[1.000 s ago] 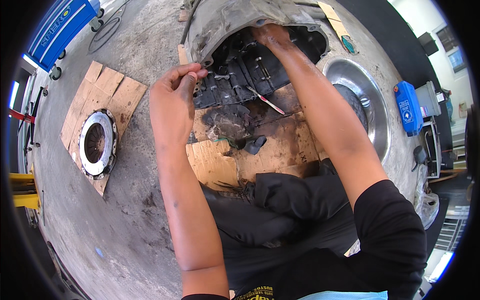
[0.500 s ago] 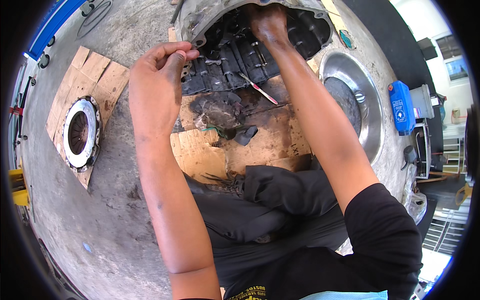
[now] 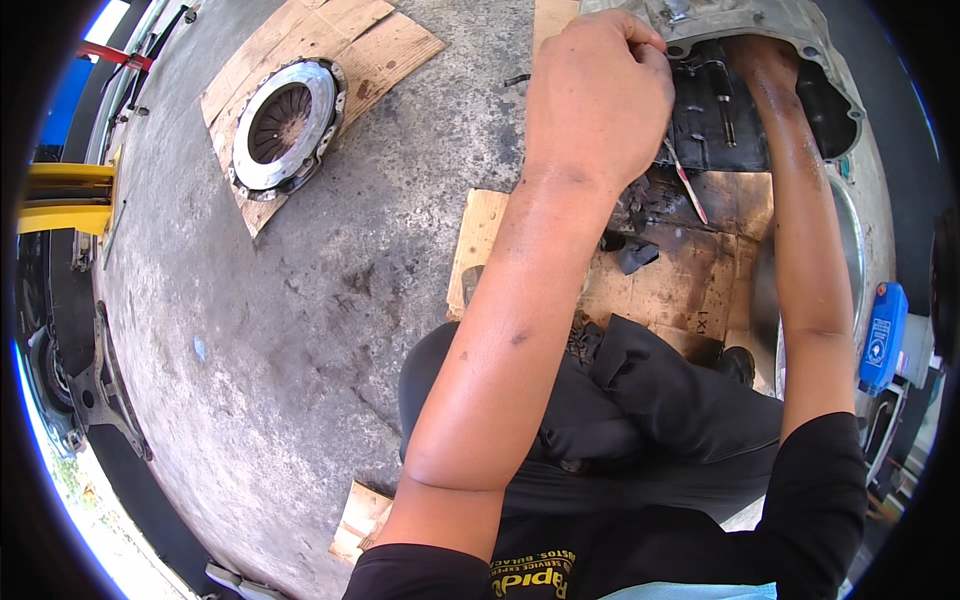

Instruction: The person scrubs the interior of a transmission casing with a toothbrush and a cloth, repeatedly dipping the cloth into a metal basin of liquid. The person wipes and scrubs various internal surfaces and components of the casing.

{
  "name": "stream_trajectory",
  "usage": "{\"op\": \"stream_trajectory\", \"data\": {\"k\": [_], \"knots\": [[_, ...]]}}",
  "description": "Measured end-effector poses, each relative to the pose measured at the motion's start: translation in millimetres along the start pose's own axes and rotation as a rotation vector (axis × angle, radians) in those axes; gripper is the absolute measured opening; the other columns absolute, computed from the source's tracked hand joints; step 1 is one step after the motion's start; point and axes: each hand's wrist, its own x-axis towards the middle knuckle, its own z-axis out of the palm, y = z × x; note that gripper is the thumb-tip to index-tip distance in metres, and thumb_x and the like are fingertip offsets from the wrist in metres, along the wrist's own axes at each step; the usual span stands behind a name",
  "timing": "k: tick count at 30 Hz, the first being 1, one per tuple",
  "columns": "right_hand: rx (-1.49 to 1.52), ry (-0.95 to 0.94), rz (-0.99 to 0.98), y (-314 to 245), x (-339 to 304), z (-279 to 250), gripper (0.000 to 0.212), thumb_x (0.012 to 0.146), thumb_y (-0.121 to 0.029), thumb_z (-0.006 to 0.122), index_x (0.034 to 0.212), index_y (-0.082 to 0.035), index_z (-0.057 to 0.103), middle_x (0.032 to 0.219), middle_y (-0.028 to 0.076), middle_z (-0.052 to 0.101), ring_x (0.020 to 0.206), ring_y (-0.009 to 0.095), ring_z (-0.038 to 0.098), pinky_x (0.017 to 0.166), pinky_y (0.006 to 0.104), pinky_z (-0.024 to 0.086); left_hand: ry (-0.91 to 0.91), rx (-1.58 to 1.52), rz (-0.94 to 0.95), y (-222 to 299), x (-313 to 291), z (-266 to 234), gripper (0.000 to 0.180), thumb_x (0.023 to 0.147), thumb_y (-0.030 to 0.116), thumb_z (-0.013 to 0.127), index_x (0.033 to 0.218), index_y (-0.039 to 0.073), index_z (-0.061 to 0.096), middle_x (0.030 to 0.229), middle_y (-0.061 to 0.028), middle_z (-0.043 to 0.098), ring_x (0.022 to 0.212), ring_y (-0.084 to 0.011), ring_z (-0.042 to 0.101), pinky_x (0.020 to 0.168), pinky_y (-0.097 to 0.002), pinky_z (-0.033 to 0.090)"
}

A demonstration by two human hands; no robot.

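Note:
A large grey metal transmission housing (image 3: pixel 740 22) with a dark, oily inside stands at the upper right. My right hand (image 3: pixel 765 62) reaches into it, its fingers hidden behind the upper rim. At the left edge of the housing is my left hand (image 3: pixel 605 100), its fingers curled together in a pinch; whatever they hold is hidden. Below the housing's lower edge, a slim white-and-pink handle, like a toothbrush (image 3: pixel 688 188), slants down over the stained cardboard (image 3: pixel 690 285). A small black scrap (image 3: pixel 637 257) lies nearby.
A clutch pressure plate (image 3: pixel 280 125) rests on another cardboard sheet (image 3: pixel 385 60) at the upper left. Right of my right forearm are a steel basin (image 3: pixel 850 225) and a blue bottle (image 3: pixel 880 340). Yellow equipment (image 3: pixel 70 200) stands at the far left. My bent legs (image 3: pixel 680 400) are in front.
The view has swung left, so the housing and both arms now appear farther right. My left hand has turned its back to view. My right hand is still inside the housing.

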Motion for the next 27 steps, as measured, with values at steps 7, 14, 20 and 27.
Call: {"op": "stream_trajectory", "data": {"k": [7,14,20,27], "knots": [[-0.004,0.03,0.014,4.3,19.0,-13.3,0.029,0.091,-0.02,0.056,0.112,-0.006,0.071,0.112,0.017,0.07,0.105,0.03,0.067,0.092,0.0408,0.052,0.063,0.045,0.122,-5.8,2.3,0.9,0.022,0.093,0.017,0.061,0.105,0.002,0.071,0.097,-0.0236,0.071,0.095,-0.0368,0.07,0.084,-0.0426,0.053],[0.021,0.042,-0.002,-7.1,36.6,-21.3,0.029,0.092,-0.021,0.056,0.111,-0.006,0.071,0.112,0.017,0.07,0.105,0.03,0.067,0.091,0.0406,0.052,0.125,-0.122,0.285,-33.0,11.7,19.4,0.02,0.093,0.007,0.058,0.104,-0.005,0.069,0.081,-0.0061,0.073,0.048,-0.0066,0.052,0.045,-0.0241,0.039],[0.042,0.052,-0.015,-12.9,47.9,-26.6,0.028,0.092,-0.022,0.056,0.11,-0.006,0.071,0.112,0.017,0.07,0.105,0.03,0.067,0.091,0.0404,0.052,0.045,-0.099,0.217,-31.0,8.6,11.8,0.022,0.094,0.008,0.059,0.108,-0.004,0.07,0.09,-0.0054,0.076,0.048,-0.0042,0.046,0.046,-0.0232,0.037],[0.065,0.069,-0.015,-14.8,31.2,-36.3,0.028,0.093,-0.023,0.056,0.109,-0.006,0.072,0.112,0.017,0.071,0.105,0.03,0.068,0.091,0.0402,0.052,0.011,-0.099,0.142,-20.9,6.1,7.8,0.023,0.094,0.01,0.059,0.11,-0.003,0.071,0.091,-0.0048,0.076,0.048,-0.004,0.044,0.047,-0.0234,0.036]]}}
